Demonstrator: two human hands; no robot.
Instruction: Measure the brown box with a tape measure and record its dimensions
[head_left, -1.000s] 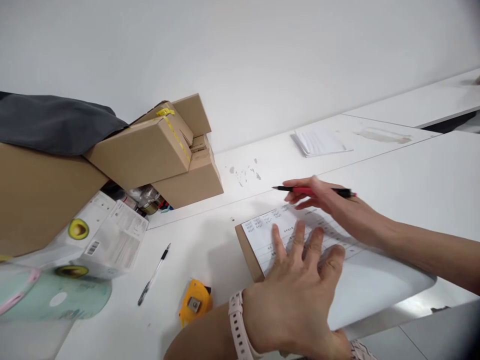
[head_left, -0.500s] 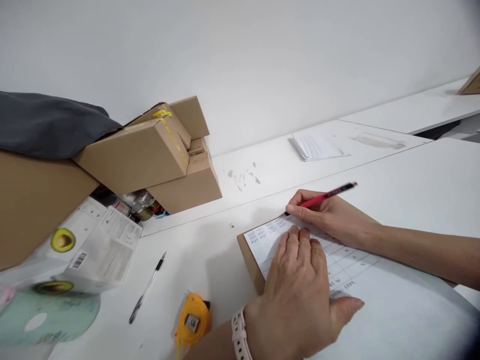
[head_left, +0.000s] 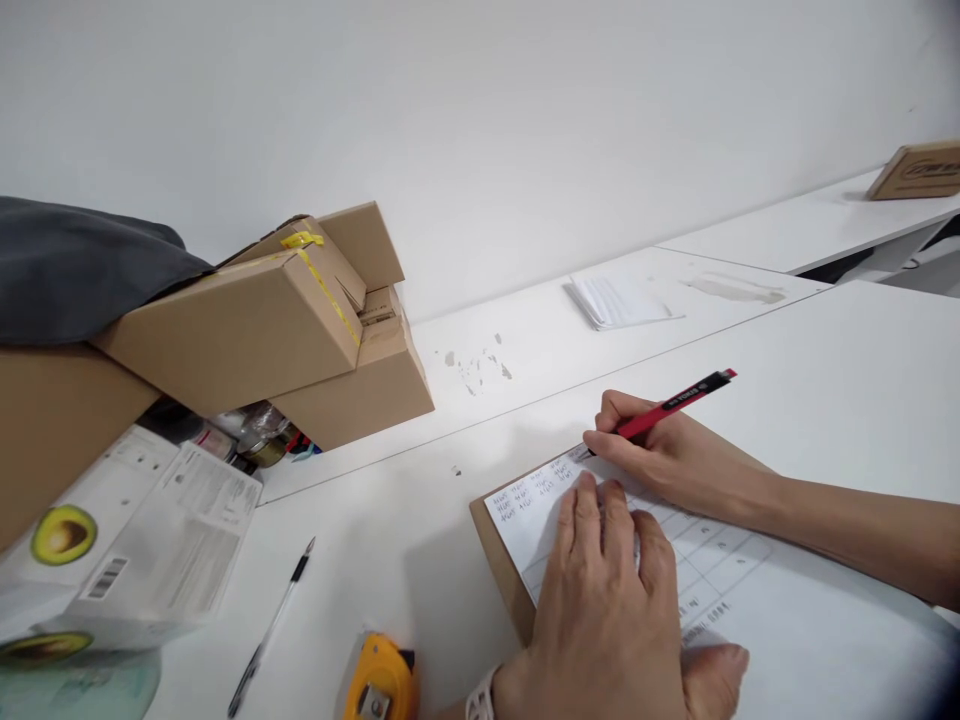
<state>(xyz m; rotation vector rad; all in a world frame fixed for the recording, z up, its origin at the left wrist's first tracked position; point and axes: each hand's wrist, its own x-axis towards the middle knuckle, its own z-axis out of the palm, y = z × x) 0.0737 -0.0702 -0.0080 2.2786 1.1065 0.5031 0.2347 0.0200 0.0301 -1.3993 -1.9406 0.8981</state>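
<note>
My right hand (head_left: 660, 450) grips a red and black pen (head_left: 675, 405), its tip touching the top part of a white paper sheet (head_left: 810, 640). Rows of small handwritten marks fill the sheet's upper left corner, and a printed grid shows lower down. Pressed flat on the paper lies my left hand (head_left: 615, 590), fingers stretched out and thumb apart, a pale band at the wrist. Beneath the sheet is a brown board (head_left: 501, 570), of which the left edge shows.
Left of the board lie a yellow tape measure (head_left: 382, 680) and a clear pen (head_left: 271, 628). Cardboard boxes (head_left: 247, 325) and a carton with avocado pictures (head_left: 165, 540) stand farther left. A stack of papers (head_left: 622, 302) rests near the wall, a small brown box (head_left: 915, 172) far right.
The pen and my right hand have shifted slightly along the top of the sheet. My left hand stays flat on the paper. The whole view has tilted and moved a little.
</note>
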